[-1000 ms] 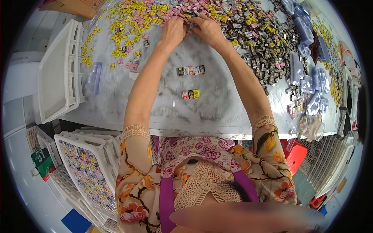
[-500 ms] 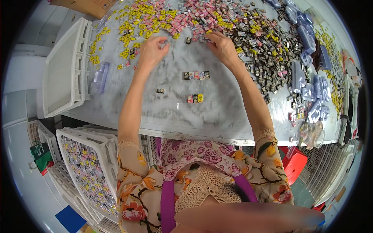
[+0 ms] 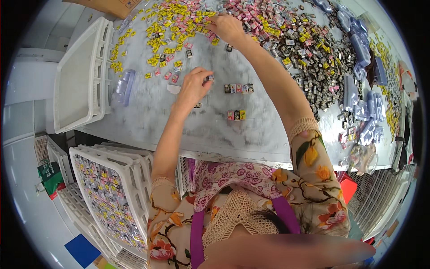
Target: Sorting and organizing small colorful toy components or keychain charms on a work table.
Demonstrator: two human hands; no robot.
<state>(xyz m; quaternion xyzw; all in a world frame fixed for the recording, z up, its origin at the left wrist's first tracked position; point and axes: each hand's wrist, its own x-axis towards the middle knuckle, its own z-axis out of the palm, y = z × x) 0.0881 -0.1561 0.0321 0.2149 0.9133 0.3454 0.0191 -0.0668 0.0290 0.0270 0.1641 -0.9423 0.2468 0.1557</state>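
My left hand [image 3: 193,88] is closed on a small dark block [image 3: 209,78], pinched at the fingertips above the table. Just right of it lies a row of several small printed blocks [image 3: 238,88] in black, white and pink. Closer to me sits a shorter row [image 3: 236,115] in pink, black and yellow. A single dark block [image 3: 197,106] lies beside my left wrist, partly covered. My right hand [image 3: 227,28] reaches over the far edge of the loose yellow and pink blocks [image 3: 179,20]. Its fingers are bent together at the pile; whatever they hold is hidden.
Black blocks [image 3: 313,62] heap at the right, beside clear plastic trays [image 3: 358,49]. A white crate [image 3: 83,76] stands at the table's left end, near another clear tray [image 3: 124,87]. Below the table edge, a white crate [image 3: 134,188] holds many blocks. A clear jar [image 3: 363,159] sits at the right.
My left hand has come nearer and to the right, toward the rows, with a dark block. My right hand has moved left and farther away, into the yellow and pink blocks. The view has shifted slightly.
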